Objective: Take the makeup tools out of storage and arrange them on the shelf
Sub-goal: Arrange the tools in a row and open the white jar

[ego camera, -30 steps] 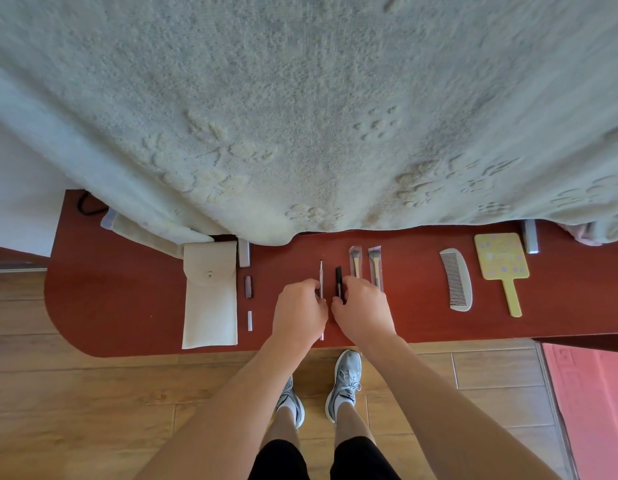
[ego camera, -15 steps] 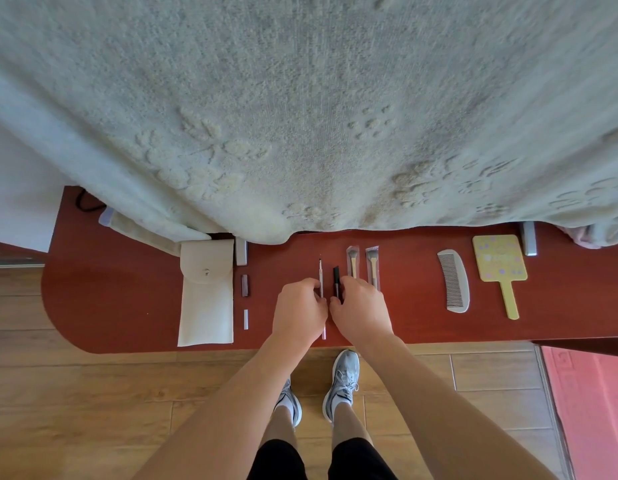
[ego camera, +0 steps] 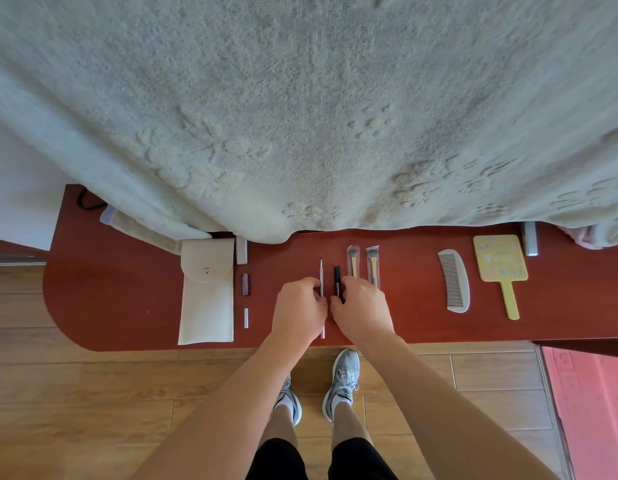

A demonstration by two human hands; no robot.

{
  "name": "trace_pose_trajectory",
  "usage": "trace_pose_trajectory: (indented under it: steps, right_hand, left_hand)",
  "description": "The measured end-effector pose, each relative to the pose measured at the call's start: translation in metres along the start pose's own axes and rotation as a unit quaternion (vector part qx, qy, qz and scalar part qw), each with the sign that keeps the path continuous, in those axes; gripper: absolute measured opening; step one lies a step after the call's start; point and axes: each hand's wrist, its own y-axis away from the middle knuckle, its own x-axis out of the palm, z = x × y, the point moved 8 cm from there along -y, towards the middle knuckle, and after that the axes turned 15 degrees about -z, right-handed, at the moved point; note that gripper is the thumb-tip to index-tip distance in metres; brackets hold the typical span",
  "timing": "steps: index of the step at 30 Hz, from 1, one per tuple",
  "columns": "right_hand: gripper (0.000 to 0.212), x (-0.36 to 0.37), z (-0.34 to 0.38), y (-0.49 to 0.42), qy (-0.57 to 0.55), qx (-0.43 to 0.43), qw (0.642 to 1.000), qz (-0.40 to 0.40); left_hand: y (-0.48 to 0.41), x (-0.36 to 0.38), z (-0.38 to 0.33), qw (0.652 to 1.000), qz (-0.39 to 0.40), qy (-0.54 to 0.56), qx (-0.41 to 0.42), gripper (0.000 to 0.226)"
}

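Where a pale blanket [ego camera: 300, 116] hangs over the bed's edge, a red shelf [ego camera: 110, 306] is seen below it, and the makeup tools are laid out on it in a row. The left hand [ego camera: 298, 308] is curled, its fingertips pinched on a thin pink pencil [ego camera: 321, 271] that lies pointing away from the person; the right hand [ego camera: 361, 308] is curled too, its fingers closed on the near end of a short black stick [ego camera: 337, 277] just beside the pencil; the two hands are held close together. A sleeved brush [ego camera: 352, 263] and a second brush [ego camera: 372, 265] are laid just right of the black stick; a white comb [ego camera: 454, 280] and a yellow hand mirror [ego camera: 500, 263] are set further right, well apart from the hands. A cream pouch [ego camera: 207, 299] is laid flat at the left; a small dark tube [ego camera: 245, 284] and a small pale piece [ego camera: 246, 318] are lined up just beside it.
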Motion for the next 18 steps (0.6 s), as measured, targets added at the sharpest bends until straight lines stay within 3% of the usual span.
trace_pose_trajectory:
  steps: [18]
  right_hand:
    - [0.015, -0.0021, -0.0015, 0.0001, -0.006, 0.006, 1.0, -0.006]
  left_hand:
    - [0.0015, -0.0007, 0.0, 1.0, 0.003, 0.006, 0.002, 0.024]
